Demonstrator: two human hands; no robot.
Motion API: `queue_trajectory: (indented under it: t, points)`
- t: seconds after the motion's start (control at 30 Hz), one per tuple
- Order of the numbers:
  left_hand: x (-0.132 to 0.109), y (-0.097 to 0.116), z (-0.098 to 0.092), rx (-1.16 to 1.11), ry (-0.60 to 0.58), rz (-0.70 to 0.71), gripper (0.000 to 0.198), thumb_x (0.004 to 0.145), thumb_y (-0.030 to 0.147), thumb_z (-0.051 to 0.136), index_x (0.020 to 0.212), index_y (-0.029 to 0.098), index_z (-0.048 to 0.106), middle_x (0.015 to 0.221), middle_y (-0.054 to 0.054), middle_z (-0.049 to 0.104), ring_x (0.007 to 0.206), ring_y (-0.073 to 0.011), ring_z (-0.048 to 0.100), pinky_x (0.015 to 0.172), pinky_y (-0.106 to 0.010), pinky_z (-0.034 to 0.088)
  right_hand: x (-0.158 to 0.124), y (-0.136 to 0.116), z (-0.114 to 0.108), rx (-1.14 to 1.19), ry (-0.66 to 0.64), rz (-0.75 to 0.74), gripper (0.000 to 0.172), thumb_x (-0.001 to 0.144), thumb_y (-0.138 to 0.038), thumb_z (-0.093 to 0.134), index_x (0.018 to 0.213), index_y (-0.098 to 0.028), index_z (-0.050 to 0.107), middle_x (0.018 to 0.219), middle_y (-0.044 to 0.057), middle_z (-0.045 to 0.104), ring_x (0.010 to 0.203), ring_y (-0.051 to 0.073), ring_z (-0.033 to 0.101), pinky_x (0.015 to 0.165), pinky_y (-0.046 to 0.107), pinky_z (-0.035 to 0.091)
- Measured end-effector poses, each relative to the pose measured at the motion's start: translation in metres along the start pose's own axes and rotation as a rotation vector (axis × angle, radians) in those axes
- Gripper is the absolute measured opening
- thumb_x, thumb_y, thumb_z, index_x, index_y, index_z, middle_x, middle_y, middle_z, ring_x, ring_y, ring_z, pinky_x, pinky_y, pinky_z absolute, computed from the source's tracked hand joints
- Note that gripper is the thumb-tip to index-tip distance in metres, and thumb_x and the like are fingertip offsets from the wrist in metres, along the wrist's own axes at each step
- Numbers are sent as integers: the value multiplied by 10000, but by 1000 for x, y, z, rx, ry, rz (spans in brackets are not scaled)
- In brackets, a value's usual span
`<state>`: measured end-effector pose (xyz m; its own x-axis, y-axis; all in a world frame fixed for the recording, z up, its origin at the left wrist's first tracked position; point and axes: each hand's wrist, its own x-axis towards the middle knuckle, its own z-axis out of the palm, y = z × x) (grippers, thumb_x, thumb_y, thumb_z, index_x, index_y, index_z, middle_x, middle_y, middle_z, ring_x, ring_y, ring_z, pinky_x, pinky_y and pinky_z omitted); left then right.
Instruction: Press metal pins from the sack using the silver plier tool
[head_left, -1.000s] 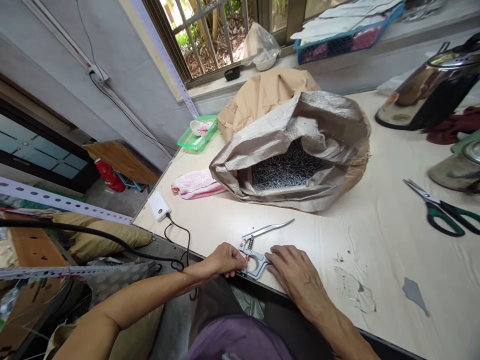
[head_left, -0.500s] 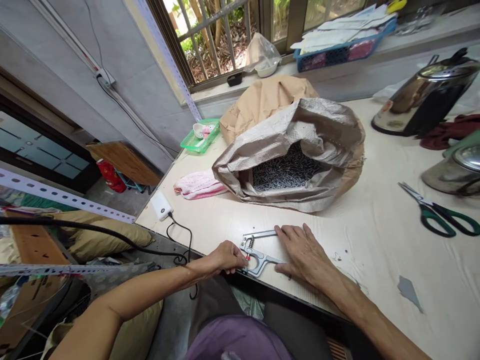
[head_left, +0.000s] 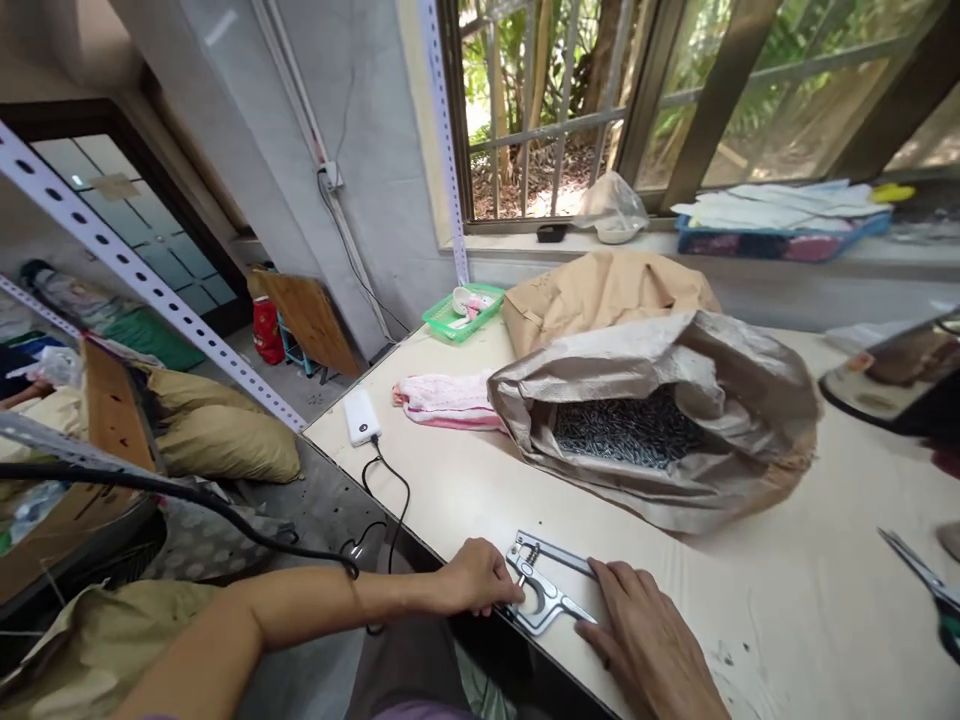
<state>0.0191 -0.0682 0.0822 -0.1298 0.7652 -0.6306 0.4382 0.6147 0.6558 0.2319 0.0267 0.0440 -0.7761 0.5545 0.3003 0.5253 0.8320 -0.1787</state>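
Observation:
A grey metal pair of hand press pliers (head_left: 551,603) with a coil spring lies at the table's front edge, its C-shaped jaw facing left. My right hand (head_left: 649,632) spans the two spread handles from the right, thumb at the lower one and fingers at the upper one. At the jaw, my left hand (head_left: 480,578) is closed in a pinch, fingertips touching the jaw's opening. Whatever small thing it may hold is hidden by the fingers. Behind the pliers, an open paper-lined sack (head_left: 652,365) holds a heap of small dark metal pieces (head_left: 626,428).
A white power bank (head_left: 361,418) with a black cable is at the left table edge. Behind it are a pink-white cloth (head_left: 450,400) and a green basket (head_left: 480,325). Scissors (head_left: 919,570) and a metal kettle (head_left: 900,375) are on the right.
The view has turned left and up, so the table's things appear farther right and lower. The red tip seen at the jaw earlier no longer shows. Both hands stay at the pliers.

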Motion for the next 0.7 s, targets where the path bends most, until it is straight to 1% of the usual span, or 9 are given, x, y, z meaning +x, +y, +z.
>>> queue_trajectory:
  t: [0.07,0.17,0.27,0.33,0.4,0.47,0.53,0.63,0.7]
  points:
    - [-5,3,1,94,80,75,211,733,317,605,634,130,612,521,14,529,529,-123,536,524,-220,408,-2,2,2,30,10,-7,325,776,-322,545,1082,-211,530,902,68,609,807,211,570,664,322,476]
    - [-13,2,1,246,198,200,239,775,378,583,762,143,621,801,-41,613,760,-170,580,680,-257,441,-3,-1,-1,85,6,5,282,833,-369,483,1064,-218,542,874,59,610,812,201,575,683,313,482]
    - [-21,-4,0,327,245,294,294,886,421,450,889,163,591,930,-55,588,824,-175,571,750,-288,450,-2,-8,-10,128,-47,16,256,866,-372,442,1047,-224,546,865,56,606,832,197,575,705,306,480]
    - [-23,-9,1,400,323,352,321,916,442,401,973,171,565,1001,-72,568,869,-190,565,767,-313,457,-2,-13,-14,117,-76,24,229,871,-357,437,1023,-228,550,858,56,602,822,197,573,700,308,475]
    - [-22,-9,5,516,411,483,399,880,486,471,1120,170,512,1163,-115,524,1024,-239,529,837,-358,451,-1,-15,-15,82,-84,28,201,865,-333,447,1002,-230,552,843,56,596,806,199,571,682,308,467]
    - [-15,-2,10,637,449,679,612,799,504,594,1267,156,410,1327,-153,429,1225,-300,394,956,-408,393,-1,-17,-15,52,-87,25,190,857,-317,460,998,-230,552,828,55,589,799,200,567,671,305,461]
    - [-3,10,14,737,397,830,716,749,460,674,1309,137,369,1361,-160,410,1298,-321,303,1020,-422,336,-1,-19,-14,31,-97,24,197,850,-311,473,1009,-226,552,822,54,581,800,200,563,675,303,460]
    - [17,29,17,861,194,837,470,766,355,685,1141,123,521,1125,-130,572,1118,-273,481,923,-361,409,1,-20,-16,-15,-133,55,225,816,-292,521,1026,-221,557,833,53,572,807,202,557,677,304,465]
    - [27,38,17,916,105,815,377,775,360,675,1044,119,568,1021,-117,590,1001,-244,529,843,-327,441,2,-19,-19,-46,-183,71,314,760,-272,586,1067,-214,554,862,54,578,821,204,557,679,300,471]
